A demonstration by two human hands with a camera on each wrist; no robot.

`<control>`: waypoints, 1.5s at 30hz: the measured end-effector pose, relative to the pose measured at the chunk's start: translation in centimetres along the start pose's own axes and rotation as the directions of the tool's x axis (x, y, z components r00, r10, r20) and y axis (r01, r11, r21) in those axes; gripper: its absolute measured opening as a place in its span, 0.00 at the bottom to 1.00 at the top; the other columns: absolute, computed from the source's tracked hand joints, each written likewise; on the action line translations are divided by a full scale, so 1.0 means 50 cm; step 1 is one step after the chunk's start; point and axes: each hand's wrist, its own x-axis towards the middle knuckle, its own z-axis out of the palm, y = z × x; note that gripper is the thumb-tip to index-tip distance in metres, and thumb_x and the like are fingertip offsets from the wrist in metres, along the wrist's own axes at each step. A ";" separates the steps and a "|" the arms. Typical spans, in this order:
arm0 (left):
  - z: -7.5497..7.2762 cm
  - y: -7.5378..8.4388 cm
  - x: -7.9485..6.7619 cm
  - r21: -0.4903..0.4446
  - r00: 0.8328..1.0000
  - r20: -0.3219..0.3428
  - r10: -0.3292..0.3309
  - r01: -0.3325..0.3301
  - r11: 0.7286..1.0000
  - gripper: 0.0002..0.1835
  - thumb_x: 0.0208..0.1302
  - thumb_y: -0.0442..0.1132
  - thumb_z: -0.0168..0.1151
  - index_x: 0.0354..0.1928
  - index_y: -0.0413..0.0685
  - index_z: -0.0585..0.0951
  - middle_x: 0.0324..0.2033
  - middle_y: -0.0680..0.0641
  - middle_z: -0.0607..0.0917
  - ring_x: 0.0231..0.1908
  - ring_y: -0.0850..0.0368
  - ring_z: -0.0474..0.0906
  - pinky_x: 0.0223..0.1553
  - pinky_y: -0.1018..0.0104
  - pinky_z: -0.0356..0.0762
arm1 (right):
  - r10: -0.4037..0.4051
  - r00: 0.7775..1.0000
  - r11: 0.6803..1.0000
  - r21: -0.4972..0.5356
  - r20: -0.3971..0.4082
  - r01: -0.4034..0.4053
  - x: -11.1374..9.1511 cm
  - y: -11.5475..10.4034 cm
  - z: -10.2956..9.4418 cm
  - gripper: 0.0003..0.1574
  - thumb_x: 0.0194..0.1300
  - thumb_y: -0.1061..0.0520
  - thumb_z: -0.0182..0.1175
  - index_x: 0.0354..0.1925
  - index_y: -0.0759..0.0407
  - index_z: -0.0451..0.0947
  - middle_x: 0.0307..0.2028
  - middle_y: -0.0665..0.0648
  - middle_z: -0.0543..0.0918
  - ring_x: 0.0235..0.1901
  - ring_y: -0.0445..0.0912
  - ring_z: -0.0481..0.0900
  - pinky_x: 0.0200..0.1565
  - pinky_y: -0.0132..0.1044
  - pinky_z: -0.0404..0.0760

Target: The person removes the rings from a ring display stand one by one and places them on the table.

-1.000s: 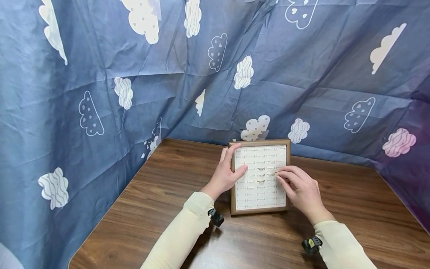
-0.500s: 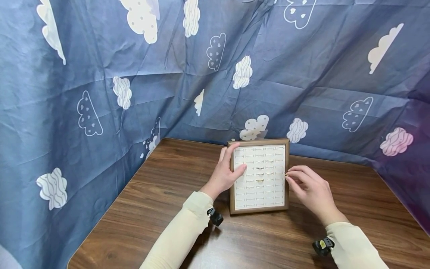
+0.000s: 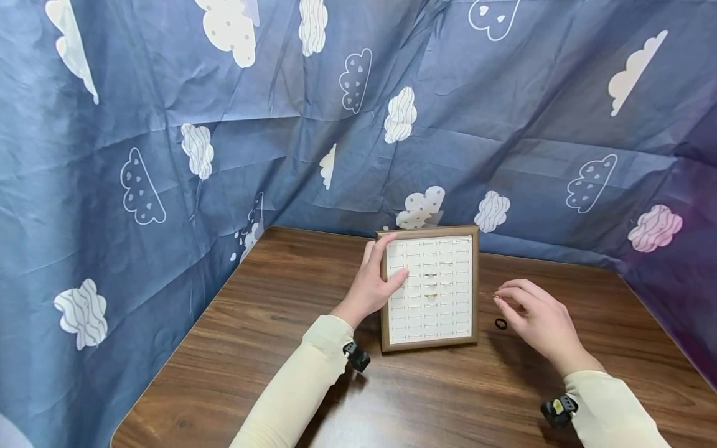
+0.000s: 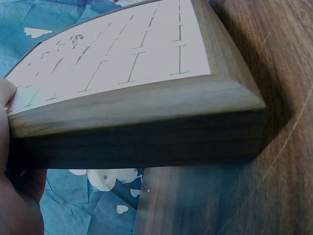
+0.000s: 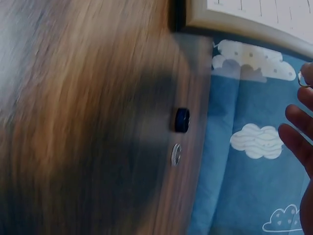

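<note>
A ring display board [image 3: 431,320] with a white slotted pad and brown wooden frame leans back on the table. My left hand [image 3: 370,283] grips its left edge, thumb over the pad and fingers along the side and behind. Several rings sit in the slots, among them a gold ring [image 3: 430,295]. Right of the board, my right hand [image 3: 538,317] pinches a small ring [image 5: 301,79] between thumb and fingertips, in the air. Below those fingertips a black ring [image 3: 501,323] lies on the table. A silver ring [image 5: 176,154] lies beside it in the right wrist view.
The brown wood-grain table [image 3: 269,298] runs back to a blue curtain [image 3: 252,155] with white cloud prints, which hangs close behind the board and along the left side. A black wrist camera [image 3: 356,356] is strapped on the left wrist, another [image 3: 559,412] on the right.
My right hand has drawn away from the board's slots to the right with the ring between its fingertips. The black ring on the table has come into sight. My left hand keeps its grip.
</note>
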 end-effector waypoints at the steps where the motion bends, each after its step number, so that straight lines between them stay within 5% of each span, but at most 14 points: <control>1: 0.000 -0.001 0.000 0.003 1.000 -0.002 -0.001 0.001 1.000 0.40 0.75 0.44 0.67 0.82 0.64 0.58 0.63 0.40 0.69 0.55 0.47 0.76 0.62 0.49 0.78 | 0.004 1.000 1.000 -0.007 0.013 -0.003 -0.003 0.004 0.000 0.15 0.53 0.64 0.80 0.39 0.50 0.90 0.44 0.48 0.89 0.36 0.45 0.85 0.37 0.34 0.78; 12: 0.000 0.000 0.000 0.004 1.000 0.006 -0.009 0.009 1.000 0.41 0.75 0.44 0.67 0.82 0.65 0.58 0.63 0.40 0.69 0.55 0.47 0.76 0.63 0.49 0.78 | 0.056 0.971 0.997 -0.063 0.231 -0.043 -0.036 0.040 -0.004 0.11 0.58 0.59 0.80 0.37 0.46 0.88 0.39 0.44 0.86 0.33 0.39 0.81 0.31 0.42 0.79; 24: 0.000 0.002 0.000 0.000 1.000 0.006 -0.008 0.008 1.000 0.41 0.75 0.44 0.68 0.82 0.65 0.58 0.64 0.41 0.69 0.55 0.48 0.76 0.63 0.50 0.78 | 0.134 0.848 0.991 -0.058 0.513 -0.121 -0.060 0.057 -0.007 0.05 0.65 0.53 0.77 0.37 0.42 0.88 0.37 0.41 0.80 0.31 0.32 0.74 0.32 0.41 0.75; 32: -0.001 -0.001 -0.002 -0.002 1.000 0.001 -0.005 0.005 1.000 0.41 0.75 0.43 0.68 0.82 0.66 0.58 0.64 0.40 0.69 0.57 0.47 0.75 0.64 0.48 0.77 | 0.105 0.831 0.994 -0.062 0.546 -0.085 -0.075 0.054 0.005 0.08 0.63 0.53 0.77 0.35 0.40 0.86 0.33 0.37 0.76 0.32 0.32 0.75 0.34 0.42 0.78; 39: 0.001 -0.002 -0.001 0.001 1.000 0.000 0.002 -0.002 1.000 0.41 0.75 0.43 0.68 0.82 0.65 0.58 0.64 0.40 0.69 0.56 0.47 0.75 0.65 0.49 0.77 | 0.123 0.784 0.992 -0.067 0.608 -0.104 -0.079 0.057 0.009 0.07 0.65 0.54 0.76 0.36 0.42 0.86 0.33 0.38 0.76 0.32 0.32 0.73 0.34 0.41 0.77; 45: 0.004 -0.001 0.000 0.002 0.999 -0.017 0.029 -0.029 1.000 0.41 0.74 0.42 0.68 0.82 0.61 0.59 0.63 0.39 0.70 0.57 0.47 0.75 0.67 0.48 0.76 | 0.104 0.767 0.993 -0.026 0.633 -0.113 -0.075 0.061 0.008 0.07 0.65 0.55 0.76 0.36 0.47 0.86 0.32 0.40 0.77 0.32 0.33 0.73 0.35 0.38 0.76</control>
